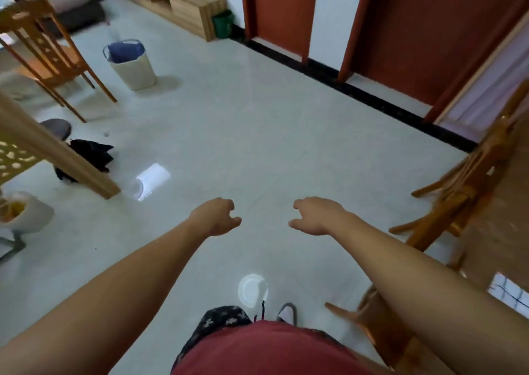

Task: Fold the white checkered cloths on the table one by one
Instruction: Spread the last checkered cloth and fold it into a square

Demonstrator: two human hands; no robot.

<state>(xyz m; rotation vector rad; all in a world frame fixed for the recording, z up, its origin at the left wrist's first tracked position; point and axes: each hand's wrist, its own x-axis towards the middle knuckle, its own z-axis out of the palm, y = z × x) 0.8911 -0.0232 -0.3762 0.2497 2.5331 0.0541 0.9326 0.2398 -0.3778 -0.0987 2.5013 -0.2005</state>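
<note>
Both my arms reach forward over a pale tiled floor. My left hand (219, 217) has its fingers loosely curled and holds nothing. My right hand (313, 215) mirrors it, fingers bent and apart, also holding nothing. A corner of a white checkered cloth (508, 291) shows at the right edge, lying on a brown table (498, 231). The rest of the cloth is cut off by the frame's edge.
Wooden chairs stand at the right (463, 191) and lower right (380, 329), another at the far left (48, 56). A beige bin with a blue liner (130, 62) sits on the floor. A dark garment (86, 157) lies by a wooden leg (57, 151).
</note>
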